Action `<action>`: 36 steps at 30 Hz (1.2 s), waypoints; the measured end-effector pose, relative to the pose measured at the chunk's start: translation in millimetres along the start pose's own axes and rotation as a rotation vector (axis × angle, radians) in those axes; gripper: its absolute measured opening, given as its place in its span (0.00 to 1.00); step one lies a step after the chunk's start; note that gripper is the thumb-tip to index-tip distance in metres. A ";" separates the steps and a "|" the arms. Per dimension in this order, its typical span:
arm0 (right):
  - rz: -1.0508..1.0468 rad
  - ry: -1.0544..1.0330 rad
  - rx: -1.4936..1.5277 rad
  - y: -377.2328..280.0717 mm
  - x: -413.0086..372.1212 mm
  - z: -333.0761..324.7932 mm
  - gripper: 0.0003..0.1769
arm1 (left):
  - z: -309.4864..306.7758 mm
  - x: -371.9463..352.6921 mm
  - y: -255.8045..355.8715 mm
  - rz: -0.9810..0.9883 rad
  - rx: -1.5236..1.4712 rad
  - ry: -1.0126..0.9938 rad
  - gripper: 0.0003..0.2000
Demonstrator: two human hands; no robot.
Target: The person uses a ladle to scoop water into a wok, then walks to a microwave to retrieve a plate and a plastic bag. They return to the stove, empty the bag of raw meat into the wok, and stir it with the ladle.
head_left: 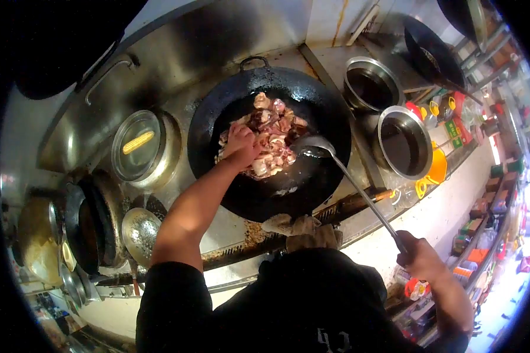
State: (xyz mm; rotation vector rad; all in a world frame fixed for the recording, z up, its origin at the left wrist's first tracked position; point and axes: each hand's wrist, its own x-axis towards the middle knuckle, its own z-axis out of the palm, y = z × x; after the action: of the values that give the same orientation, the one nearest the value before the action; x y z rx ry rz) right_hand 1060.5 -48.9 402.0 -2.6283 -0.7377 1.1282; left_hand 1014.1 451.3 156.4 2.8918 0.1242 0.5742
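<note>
A large black wok (215,112) sits in front of me with a heap of raw, chopped meat pieces (277,126) in its middle. My left hand (241,144) reaches into the wok and touches the left side of the heap, its fingers spread over the pieces; the fingertips are partly hidden among them. At the lower right, my right hand (418,259) is closed around the long handle of a metal ladle (365,197). The ladle's bowl lies in the wok, just right of the meat.
Two metal pots of dark liquid, one nearer (418,170) and one farther (350,65), stand right of the wok. To the left are a lidded pot (168,170) with a yellow piece on top and a perforated strainer (138,235). A cloth (312,232) lies at the front edge.
</note>
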 end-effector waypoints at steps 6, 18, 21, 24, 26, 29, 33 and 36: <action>-0.070 0.097 0.084 -27.6 -0.5 -0.3 0.28 | 29.7 -1.5 -15.3 0.114 0.082 0.048 0.10; -0.513 0.215 -0.574 -23.2 67.2 11.1 0.25 | 22.7 -13.1 22.2 0.109 0.120 0.054 0.13; -0.326 0.143 -0.477 -38.5 60.8 4.4 0.25 | 23.3 -16.6 23.0 0.065 0.006 -0.127 0.12; -0.341 0.151 -0.487 -12.0 68.2 18.5 0.24 | 15.9 -17.2 26.3 0.181 0.022 -0.068 0.13; -0.429 0.179 -0.551 -9.8 67.8 20.8 0.24 | 13.5 -19.4 27.8 0.206 0.027 -0.067 0.12; -0.277 0.112 -0.453 -31.6 58.6 13.5 0.22 | 7.9 -21.3 29.9 0.279 0.020 -0.054 0.12; -0.208 0.014 -0.518 -11.0 67.9 26.8 0.32 | 10.2 -23.7 27.6 0.415 -0.025 -0.038 0.12; -0.148 -0.003 -0.454 -30.1 62.7 17.9 0.30 | 4.8 -23.9 33.5 0.390 -0.039 -0.060 0.11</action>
State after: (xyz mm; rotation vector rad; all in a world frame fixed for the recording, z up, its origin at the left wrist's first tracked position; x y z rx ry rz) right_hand 1073.3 8.6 361.0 -2.8597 -1.2992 1.0211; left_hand 995.4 414.9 150.0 2.9031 -0.4639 0.5397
